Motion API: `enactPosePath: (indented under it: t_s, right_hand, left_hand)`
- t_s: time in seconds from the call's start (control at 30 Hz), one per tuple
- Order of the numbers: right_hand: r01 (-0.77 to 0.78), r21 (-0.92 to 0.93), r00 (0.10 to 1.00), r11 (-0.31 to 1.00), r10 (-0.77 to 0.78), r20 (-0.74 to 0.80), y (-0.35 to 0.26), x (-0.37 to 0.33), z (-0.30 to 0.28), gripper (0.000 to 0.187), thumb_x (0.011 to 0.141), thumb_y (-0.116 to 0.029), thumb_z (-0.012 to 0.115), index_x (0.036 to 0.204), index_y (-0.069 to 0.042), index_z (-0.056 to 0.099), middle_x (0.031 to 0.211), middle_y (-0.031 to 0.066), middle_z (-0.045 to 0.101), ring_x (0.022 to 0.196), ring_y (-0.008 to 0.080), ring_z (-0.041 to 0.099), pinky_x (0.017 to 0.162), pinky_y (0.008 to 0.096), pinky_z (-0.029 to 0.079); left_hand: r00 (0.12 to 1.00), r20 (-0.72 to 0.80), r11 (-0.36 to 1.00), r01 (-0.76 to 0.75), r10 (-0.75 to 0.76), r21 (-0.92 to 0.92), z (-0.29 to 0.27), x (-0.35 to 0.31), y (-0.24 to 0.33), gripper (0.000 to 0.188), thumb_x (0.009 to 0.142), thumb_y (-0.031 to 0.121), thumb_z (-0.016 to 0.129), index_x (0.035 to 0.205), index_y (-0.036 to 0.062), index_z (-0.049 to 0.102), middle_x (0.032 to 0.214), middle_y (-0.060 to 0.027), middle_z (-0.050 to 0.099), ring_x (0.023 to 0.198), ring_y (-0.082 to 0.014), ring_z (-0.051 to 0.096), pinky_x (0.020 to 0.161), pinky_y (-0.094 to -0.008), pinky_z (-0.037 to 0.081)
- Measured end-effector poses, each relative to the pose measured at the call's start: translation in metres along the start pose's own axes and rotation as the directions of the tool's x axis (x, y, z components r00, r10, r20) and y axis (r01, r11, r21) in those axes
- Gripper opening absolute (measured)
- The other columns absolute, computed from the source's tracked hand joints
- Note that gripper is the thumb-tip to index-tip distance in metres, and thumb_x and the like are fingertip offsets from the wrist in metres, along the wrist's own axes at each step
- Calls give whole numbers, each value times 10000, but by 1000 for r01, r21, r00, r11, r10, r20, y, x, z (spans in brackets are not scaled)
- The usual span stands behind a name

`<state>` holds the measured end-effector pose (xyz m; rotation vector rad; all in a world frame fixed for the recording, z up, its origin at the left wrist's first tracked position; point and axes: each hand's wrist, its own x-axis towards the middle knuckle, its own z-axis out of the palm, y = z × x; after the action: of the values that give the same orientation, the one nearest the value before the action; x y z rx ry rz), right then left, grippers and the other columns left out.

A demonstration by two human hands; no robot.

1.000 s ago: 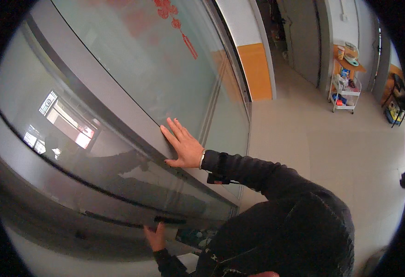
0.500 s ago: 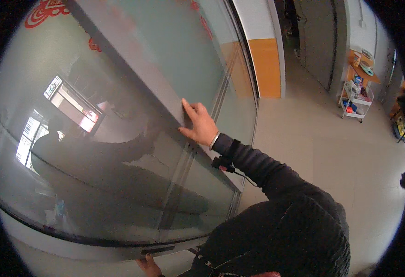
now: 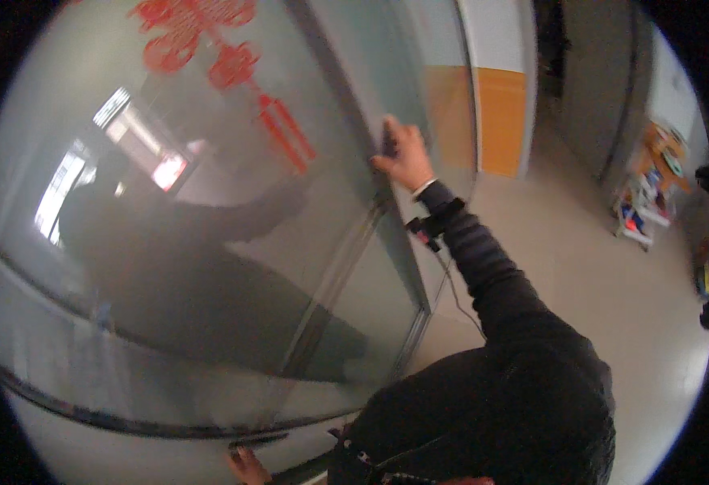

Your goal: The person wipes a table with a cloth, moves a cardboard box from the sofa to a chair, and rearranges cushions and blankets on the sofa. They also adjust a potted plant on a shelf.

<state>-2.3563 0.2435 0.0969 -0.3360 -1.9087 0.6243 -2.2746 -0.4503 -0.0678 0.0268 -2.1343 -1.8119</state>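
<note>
Your work is on the large glass panel [image 3: 201, 283], which stands in front of you and to your left, with a red decoration [image 3: 233, 65] on its upper part. Your right hand [image 3: 407, 159] is at the panel's right upright [image 3: 354, 89], its fingers spread and the thumb standing apart from the index finger, over a small dark patch that may be a finger pull; blur leaves that unsure. Your left hand [image 3: 247, 466] is at the panel's opposite edge, just beside a dark slot [image 3: 265, 440]. It is mostly out of sight below that edge, so I cannot tell how far its fingers are curled or whether they grip.

To handle the panel well, I would press along its length rather than into the glass, with both hands sharing the effort so it does not rack in its frame. Let the right palm bear on the upright and leave the glass itself free of pressure. Mind the seam where that upright overlaps the second pane [image 3: 451, 113] to the panel's right: fingertips curled past the edge could be pinched there. The cable [image 3: 461, 299] hanging from the small dark device [image 3: 425, 233] at your right wrist, just right of the panel, deserves the same care.
</note>
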Motion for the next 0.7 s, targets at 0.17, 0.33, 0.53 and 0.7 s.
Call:
enactPosePath:
  t_s: [0.17,0.33,0.53,0.7]
  right_hand:
    - [-58,223,986,973,21,167,56,29,-5,358,713,-138,738,1032,-18,628,987,145,655,854,204,627,666,359,517]
    - [-141,379,962,915,37,269,124,60,33,420,794,-89,653,1201,-31,563,1094,132,623,964,231,592,793,367,483]
    - [-25,232,976,972,-27,218,199,78,75,433,810,-72,606,1236,-33,538,1180,127,581,1073,243,535,894,378,422]
    - [228,273,972,934,-233,-15,98,-4,82,445,824,-58,567,1266,-35,518,1253,123,545,1164,253,488,977,388,371]
  left_hand:
    - [998,39,991,59,-55,-123,10,-6,25,258,910,214,579,1088,32,533,1001,-29,571,902,-142,516,811,-300,417]
    - [995,-2,994,103,-104,-47,12,-7,35,339,917,196,598,1192,20,508,1087,-77,580,990,-158,535,899,-323,444]
    - [996,-86,999,-37,35,-25,55,-11,71,396,939,270,586,1190,9,428,1011,-22,455,1007,-134,500,919,-269,405]
    - [971,-200,982,98,-130,-161,54,-26,63,614,942,306,571,1442,77,300,1330,-107,457,1233,-194,447,981,-346,396]
